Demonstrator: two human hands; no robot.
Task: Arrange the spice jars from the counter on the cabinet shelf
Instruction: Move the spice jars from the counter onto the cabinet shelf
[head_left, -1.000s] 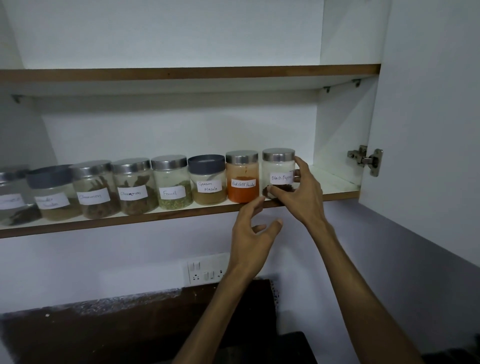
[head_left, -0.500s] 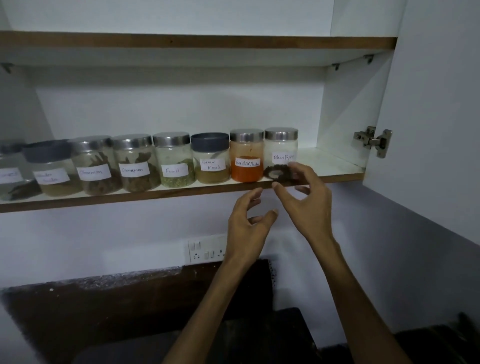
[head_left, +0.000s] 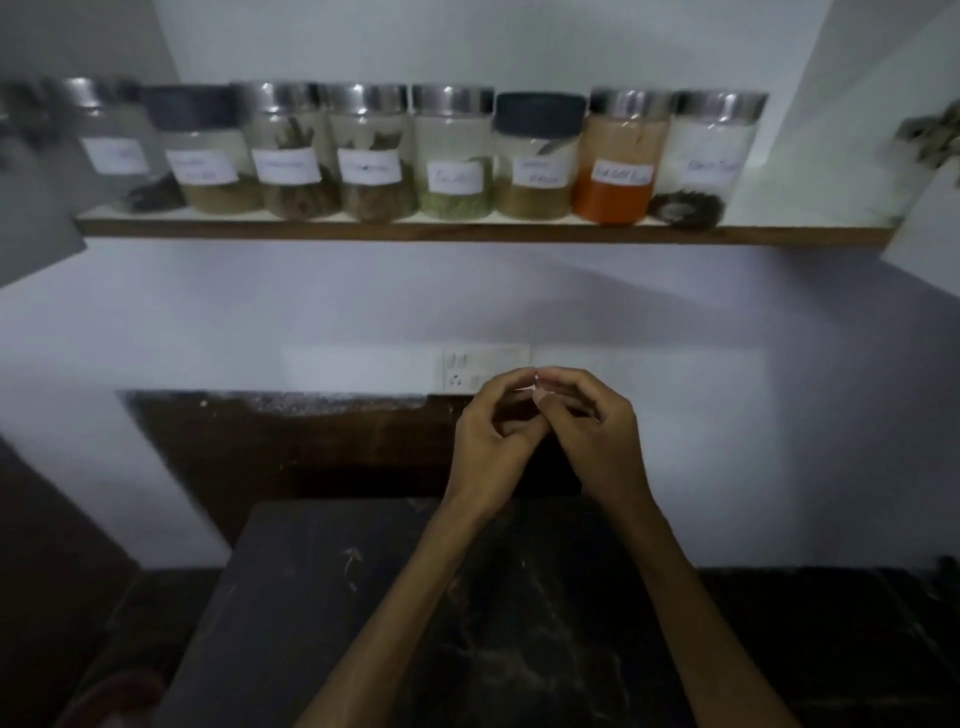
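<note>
Steel-lidded spice jars (head_left: 452, 150) on shelf (head_left: 467, 235), hands (head_left: 493, 441) empty below.

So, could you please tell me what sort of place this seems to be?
Most likely a home kitchen. A row of labelled spice jars stands on a cabinet shelf, a dark stone counter lies below, and a wall socket sits between them.

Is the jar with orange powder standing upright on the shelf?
Upright: the orange powder jar stands on the shelf, lid on top.
</note>
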